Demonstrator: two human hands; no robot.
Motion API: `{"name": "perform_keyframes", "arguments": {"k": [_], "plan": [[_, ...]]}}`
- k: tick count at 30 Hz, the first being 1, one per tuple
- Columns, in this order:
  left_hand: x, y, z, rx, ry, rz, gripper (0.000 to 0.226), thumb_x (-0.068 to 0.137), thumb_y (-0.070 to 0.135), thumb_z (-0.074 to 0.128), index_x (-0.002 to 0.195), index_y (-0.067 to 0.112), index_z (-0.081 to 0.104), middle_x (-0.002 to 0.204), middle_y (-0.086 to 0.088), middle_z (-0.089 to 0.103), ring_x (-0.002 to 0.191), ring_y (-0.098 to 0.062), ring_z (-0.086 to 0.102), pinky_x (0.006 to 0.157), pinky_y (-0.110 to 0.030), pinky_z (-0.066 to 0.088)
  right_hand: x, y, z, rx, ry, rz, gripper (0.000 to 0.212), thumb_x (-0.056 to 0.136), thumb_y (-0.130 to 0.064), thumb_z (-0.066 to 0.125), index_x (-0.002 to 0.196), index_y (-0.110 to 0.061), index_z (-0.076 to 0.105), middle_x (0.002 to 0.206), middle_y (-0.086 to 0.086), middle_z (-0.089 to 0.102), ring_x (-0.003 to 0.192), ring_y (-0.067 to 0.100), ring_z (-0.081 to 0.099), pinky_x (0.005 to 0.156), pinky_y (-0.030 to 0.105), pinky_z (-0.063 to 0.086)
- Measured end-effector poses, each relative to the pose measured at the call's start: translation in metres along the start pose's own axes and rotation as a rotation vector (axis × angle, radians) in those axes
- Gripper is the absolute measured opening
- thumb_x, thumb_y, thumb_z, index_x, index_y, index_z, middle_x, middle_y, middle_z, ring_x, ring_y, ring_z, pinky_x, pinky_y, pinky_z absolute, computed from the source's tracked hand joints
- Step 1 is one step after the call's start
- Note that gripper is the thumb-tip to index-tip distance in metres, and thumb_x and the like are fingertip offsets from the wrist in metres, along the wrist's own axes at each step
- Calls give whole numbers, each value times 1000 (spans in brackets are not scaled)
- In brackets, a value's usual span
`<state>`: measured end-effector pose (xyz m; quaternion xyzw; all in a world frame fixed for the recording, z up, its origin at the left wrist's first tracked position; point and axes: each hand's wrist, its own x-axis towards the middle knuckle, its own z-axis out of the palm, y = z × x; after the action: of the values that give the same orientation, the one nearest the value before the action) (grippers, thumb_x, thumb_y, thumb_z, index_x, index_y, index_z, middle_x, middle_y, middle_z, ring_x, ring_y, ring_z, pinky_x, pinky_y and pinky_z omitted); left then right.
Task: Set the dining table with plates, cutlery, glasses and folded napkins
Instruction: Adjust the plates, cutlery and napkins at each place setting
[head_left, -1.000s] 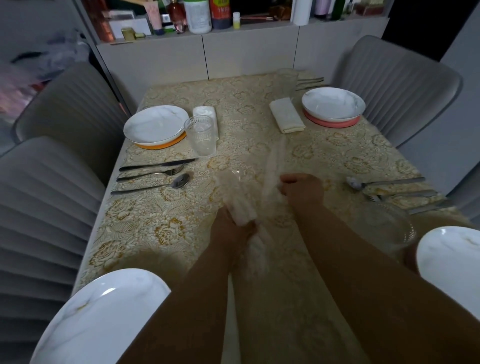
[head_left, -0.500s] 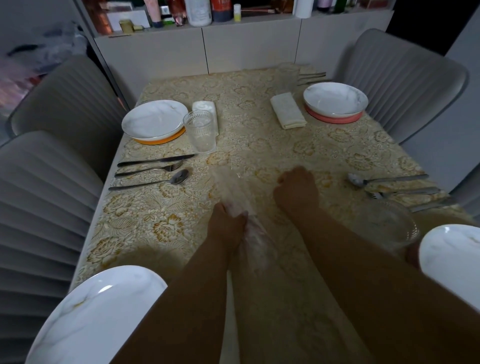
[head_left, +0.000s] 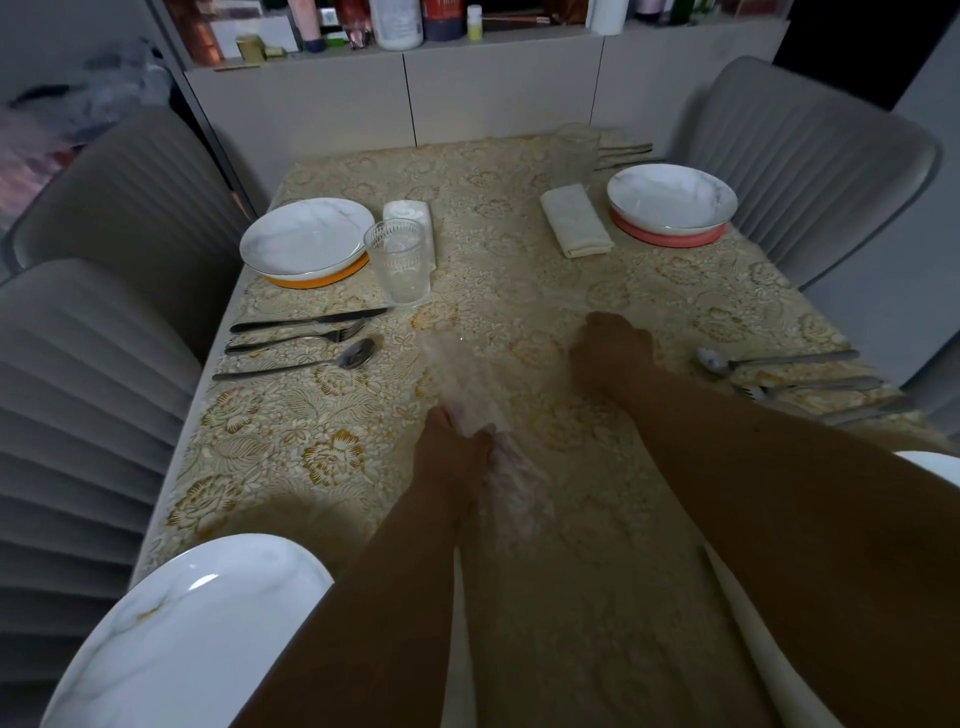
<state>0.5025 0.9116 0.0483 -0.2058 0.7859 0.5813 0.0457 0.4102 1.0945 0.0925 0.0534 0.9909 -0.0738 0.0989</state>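
Napkin (head_left: 470, 395), thin, pale and motion-blurred, is mid-counter (head_left: 322, 467) over the floral gold cloth. Left hand (head_left: 449, 457) clenches its near end; right hand (head_left: 610, 353) is curled at the far side, contents unclear, probably stretching it to fold. Two far places have marbled plates, folded napkins; near ones lack them.

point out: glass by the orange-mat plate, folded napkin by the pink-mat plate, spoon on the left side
glass (head_left: 399, 262): head view, middle of its ribbed wall.
folded napkin (head_left: 575, 220): head view, centre of its top face.
spoon (head_left: 357, 355): head view, on the bowl, nearest of the three pieces of left-side cutlery.
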Motion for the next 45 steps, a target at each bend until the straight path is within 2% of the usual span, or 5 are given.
{"name": "perform_keyframes", "arguments": {"k": [10, 19, 27, 34, 45], "plan": [[3, -2, 2, 110, 38, 58, 34, 87, 28, 68, 113, 16, 49, 102, 0, 58, 90, -20, 60, 69, -29, 49, 22, 16, -4, -29, -166, 35, 58, 99, -51, 24, 150, -25, 22, 160, 3, -6, 147, 25, -3, 114, 53, 6], [1, 0, 0, 100, 21, 48, 35, 87, 28, 68, 113, 17, 49, 102, 3, 61, 79, -12, 61, 60, -19, 48, 0, -17, -26, -2, 233, 72, 49, 101, -39, 31, 133, -6, 47, 138, 11, 46, 130, 29, 39, 107, 44, 26], [2, 3, 0, -46, -43, -8, 38, 91, 42, 59, 110, 9, 57, 96, -11, 67, 77, -23, 66, 56, -31, 55, -55, -41, -12, 1228, 29, 96, 24, 76, 10, 65, 95, -3, 74, 45, -14, 59, 41, -4, 51, 50, 11, 40], [5, 3, -1, 14, -61, -16, 44, 89, 51, 49, 99, 12, 65, 92, -11, 68, 85, -29, 63, 70, -33, 48, -79, -57, 54, 988, -92, 138, 28, 80, -5, 66, 63, -26, 60, 68, 1, 61, 67, 19, 59, 68, 32, 53], [-56, 62, -8, -73, -339, -135, 20, 98, 2, 44, 107, -7, 60, 78, -9, 66, 68, -19, 64, 65, -27, 51, -112, -33, 2, 1163, -159, 175, 31, 96, -18, 46, 123, -2, 51, 113, 22, 59, 107, 31, 58, 87, 37, 47]]}}
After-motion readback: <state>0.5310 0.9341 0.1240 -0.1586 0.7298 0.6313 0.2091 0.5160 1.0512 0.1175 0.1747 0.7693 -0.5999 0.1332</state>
